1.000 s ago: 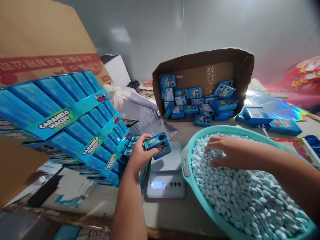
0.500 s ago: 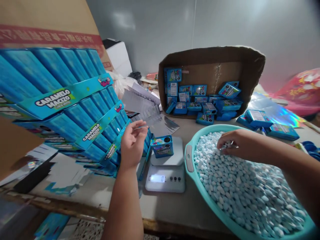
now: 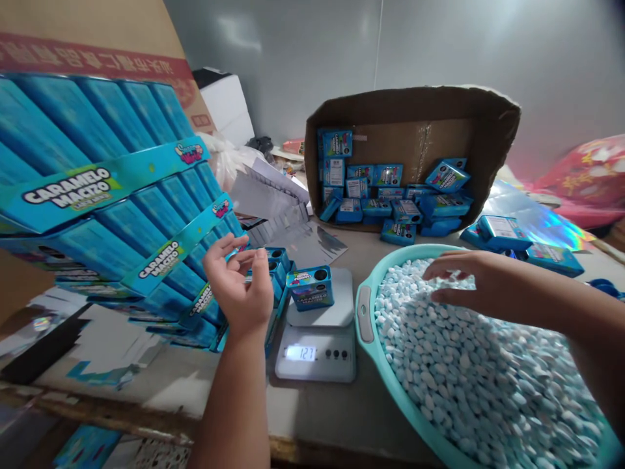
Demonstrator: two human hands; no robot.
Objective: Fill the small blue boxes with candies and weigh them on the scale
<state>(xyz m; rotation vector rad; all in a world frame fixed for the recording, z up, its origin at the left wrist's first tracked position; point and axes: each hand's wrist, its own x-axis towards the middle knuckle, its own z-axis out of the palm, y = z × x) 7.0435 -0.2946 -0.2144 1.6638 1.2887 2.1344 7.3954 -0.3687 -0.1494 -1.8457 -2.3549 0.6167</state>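
Note:
A blue candy box, its round opening showing on top, stands on the plate of a white kitchen scale whose display reads 127. Just left of it, my left hand is raised palm up, fingers loosely bent and holding nothing. It hovers in front of blue boxes with round openings, packed in a tray and partly hidden. My right hand is over pale blue and white candies, thumb and fingers apart with nothing visibly held. These candies fill a turquoise basin to the right of the scale.
Stacked display trays of blue boxes rise at the left. A cardboard carton on its side holds several blue boxes at the back. More loose boxes lie beyond the basin. Paper scraps lie at front left.
The scale display has gone from 0 to 127. My right hand's fingers have spread apart over the candies. My left hand has moved slightly left, and the view has shifted a little.

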